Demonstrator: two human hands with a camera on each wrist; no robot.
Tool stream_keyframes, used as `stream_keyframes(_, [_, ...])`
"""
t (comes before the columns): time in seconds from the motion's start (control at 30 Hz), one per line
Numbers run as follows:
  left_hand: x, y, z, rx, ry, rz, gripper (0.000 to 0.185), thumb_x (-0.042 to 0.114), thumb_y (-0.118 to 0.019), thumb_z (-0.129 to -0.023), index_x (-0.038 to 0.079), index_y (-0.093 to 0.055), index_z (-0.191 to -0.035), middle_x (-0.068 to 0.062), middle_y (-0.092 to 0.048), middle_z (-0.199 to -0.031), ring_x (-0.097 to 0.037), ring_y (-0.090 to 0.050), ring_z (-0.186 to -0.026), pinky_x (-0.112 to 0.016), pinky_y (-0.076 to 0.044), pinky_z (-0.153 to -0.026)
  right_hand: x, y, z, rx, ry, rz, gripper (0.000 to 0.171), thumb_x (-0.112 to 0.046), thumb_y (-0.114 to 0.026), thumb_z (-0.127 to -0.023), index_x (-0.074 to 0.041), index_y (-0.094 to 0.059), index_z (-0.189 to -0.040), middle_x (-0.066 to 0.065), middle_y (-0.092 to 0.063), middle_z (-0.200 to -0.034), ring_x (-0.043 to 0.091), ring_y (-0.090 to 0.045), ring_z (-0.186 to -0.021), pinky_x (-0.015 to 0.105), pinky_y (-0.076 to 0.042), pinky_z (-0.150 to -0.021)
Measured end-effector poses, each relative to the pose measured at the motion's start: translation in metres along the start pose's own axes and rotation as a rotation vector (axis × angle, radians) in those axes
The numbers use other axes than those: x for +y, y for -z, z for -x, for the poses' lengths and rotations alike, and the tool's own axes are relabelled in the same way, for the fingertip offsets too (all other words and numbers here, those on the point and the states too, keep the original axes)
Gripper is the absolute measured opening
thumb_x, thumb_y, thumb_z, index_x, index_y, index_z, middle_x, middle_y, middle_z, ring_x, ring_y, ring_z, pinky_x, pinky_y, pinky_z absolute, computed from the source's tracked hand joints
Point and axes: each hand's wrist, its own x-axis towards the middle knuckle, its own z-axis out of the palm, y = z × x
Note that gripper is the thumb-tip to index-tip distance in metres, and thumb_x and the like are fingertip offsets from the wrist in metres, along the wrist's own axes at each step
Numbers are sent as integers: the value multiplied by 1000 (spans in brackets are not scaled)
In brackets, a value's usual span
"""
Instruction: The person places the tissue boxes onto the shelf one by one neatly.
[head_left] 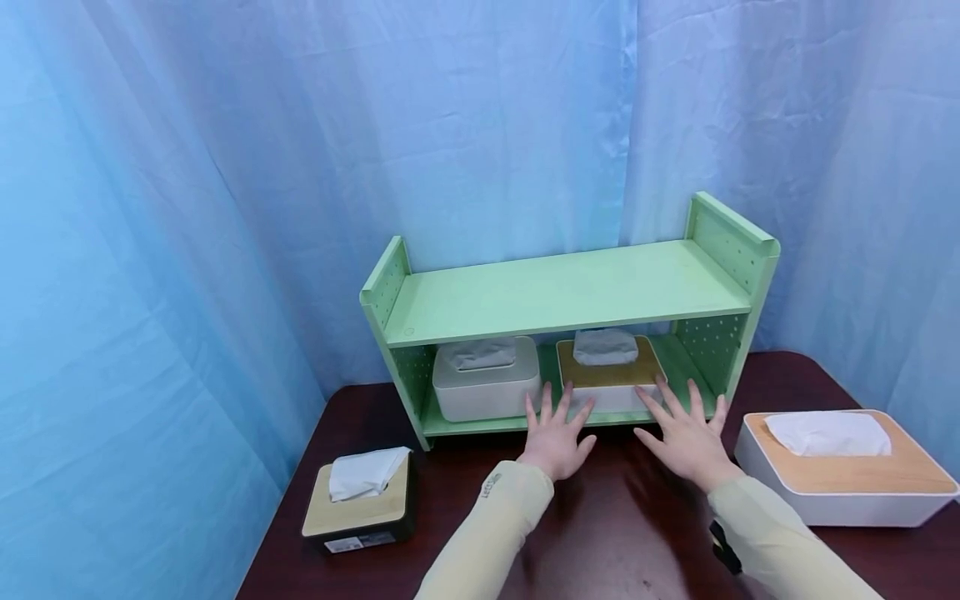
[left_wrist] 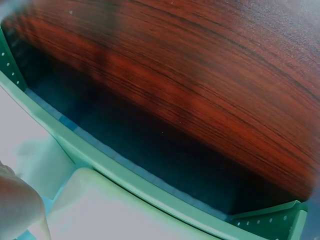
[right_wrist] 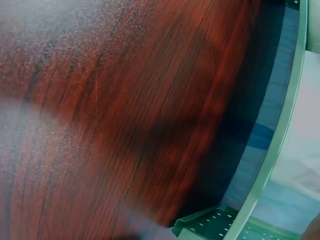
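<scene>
A green two-level shelf [head_left: 562, 292] stands at the back of the dark wooden table [head_left: 600, 533]. Its lower level holds an all-white tissue box [head_left: 486, 379] on the left and a white tissue box with a wooden lid [head_left: 609, 375] on the right. My left hand [head_left: 555, 433] and my right hand [head_left: 686, 433] hover flat, fingers spread, just in front of the wooden-lid box, holding nothing. In the left wrist view a fingertip [left_wrist: 20, 205] shows beside the shelf's green front edge [left_wrist: 125, 175]. The right wrist view shows table and shelf edge [right_wrist: 280, 135].
A small dark tissue box with a wooden lid [head_left: 360, 500] sits at the table's front left. A large white tissue box with a wooden lid [head_left: 847, 467] sits at the right. Blue curtains [head_left: 225, 167] close in behind and at the sides. The shelf's top level is bare.
</scene>
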Motion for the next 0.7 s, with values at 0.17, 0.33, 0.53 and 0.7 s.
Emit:
stream_keyframes(0.17, [1, 0, -3, 2, 10, -4, 55, 55, -30, -98, 45, -11, -149, 4, -4, -161, -29, 0, -147, -57, -7, -114, 0, 0, -2, -7, -6, 5, 64, -48, -51, -93, -23, -31, -148, 17, -21, -155, 55, -6, -136, 77, 8, -98])
stream_keyframes(0.33, [2, 0, -3, 7, 17, 11, 55, 55, -30, -99, 45, -11, -149, 4, -3, -161, -29, 2, -147, -57, -5, -115, -1, 1, -4, -13, -10, 3, 64, -50, -49, -94, -22, -31, -148, 19, -23, -154, 56, -7, -136, 76, 8, -98])
stream_keyframes(0.53, [-1, -1, 1, 36, 3, 53, 54, 52, -30, -100, 43, -11, -150, 3, -2, -161, -29, 3, -147, -56, -2, -114, -2, 2, -3, -12, -7, -4, 64, -46, -51, -93, -22, -30, -149, 21, -23, -153, 56, -7, -136, 77, 8, -98])
stream_keyframes(0.7, [-3, -4, 1, 38, -2, 2, 55, 54, -29, -99, 44, -9, -150, 5, -2, -161, -30, 2, -147, -57, -3, -114, -4, 3, 1, 1, -5, -10, 65, -48, -51, -94, -23, -30, -149, 19, -21, -155, 54, -7, -137, 76, 8, -98])
